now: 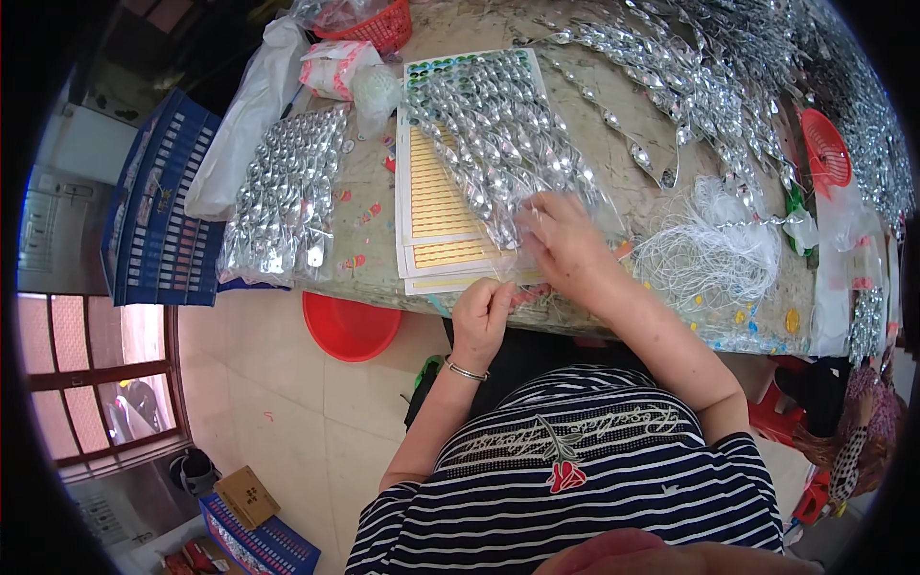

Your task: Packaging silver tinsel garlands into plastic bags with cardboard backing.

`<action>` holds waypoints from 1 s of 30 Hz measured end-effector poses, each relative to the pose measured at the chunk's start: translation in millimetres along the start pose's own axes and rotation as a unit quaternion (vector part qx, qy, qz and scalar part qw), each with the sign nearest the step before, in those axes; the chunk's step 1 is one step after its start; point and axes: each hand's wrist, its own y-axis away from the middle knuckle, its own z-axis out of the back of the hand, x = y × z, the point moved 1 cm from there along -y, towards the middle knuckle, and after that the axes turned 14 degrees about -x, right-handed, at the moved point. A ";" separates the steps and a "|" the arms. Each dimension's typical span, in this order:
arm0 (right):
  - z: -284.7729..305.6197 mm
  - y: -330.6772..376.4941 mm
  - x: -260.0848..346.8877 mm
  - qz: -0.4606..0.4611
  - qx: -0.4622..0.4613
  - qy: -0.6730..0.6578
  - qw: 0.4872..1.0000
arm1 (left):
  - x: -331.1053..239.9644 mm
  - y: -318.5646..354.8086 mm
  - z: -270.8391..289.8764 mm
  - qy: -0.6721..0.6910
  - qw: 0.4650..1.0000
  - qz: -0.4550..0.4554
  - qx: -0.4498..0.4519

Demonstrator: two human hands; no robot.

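A clear plastic bag (508,144) filled with rows of twisted silver foil strips lies slanted on the table in front of me. My right hand (567,247) is at its near end, fingers bent and pinching the clear plastic. Just left of it and lower, my left hand (481,314) is closed at the table's front edge, thumb against the fingers; whatever it grips is too small to make out. Beneath the bag are printed sheets (436,206) with yellow and red rows and white borders. A second filled bag (287,192) of silver strips rests to the left.
Loose silver strips (661,72) spread over the far right, beside a tangle of white string (714,244) and a red basket (825,147). At the left stand a blue crate (163,201) and white plastic (249,125). A red basin (352,326) sits on the floor below.
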 end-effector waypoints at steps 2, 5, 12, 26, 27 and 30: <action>13.7 7.1 8.0 -0.019 0.017 0.004 1.000 | 6.5 2.2 4.5 -0.018 1.000 -0.011 0.011; 14.4 15.6 -6.6 -0.055 0.039 0.013 0.998 | 5.0 2.1 2.4 -0.050 0.997 -0.045 0.025; 7.3 14.1 -9.4 -0.093 0.044 0.003 0.995 | 6.5 -0.9 1.7 -0.010 1.000 0.008 0.007; 7.7 35.4 4.4 -0.099 0.126 -0.110 0.981 | 3.2 2.8 8.2 -0.016 0.999 0.028 -0.011; 16.4 40.0 3.0 -0.111 0.132 -0.106 0.979 | 2.4 3.1 8.6 -0.015 0.999 0.035 -0.015; 27.3 48.3 -6.8 -0.124 0.146 -0.092 0.977 | -1.6 2.3 7.9 -0.011 0.999 0.031 -0.014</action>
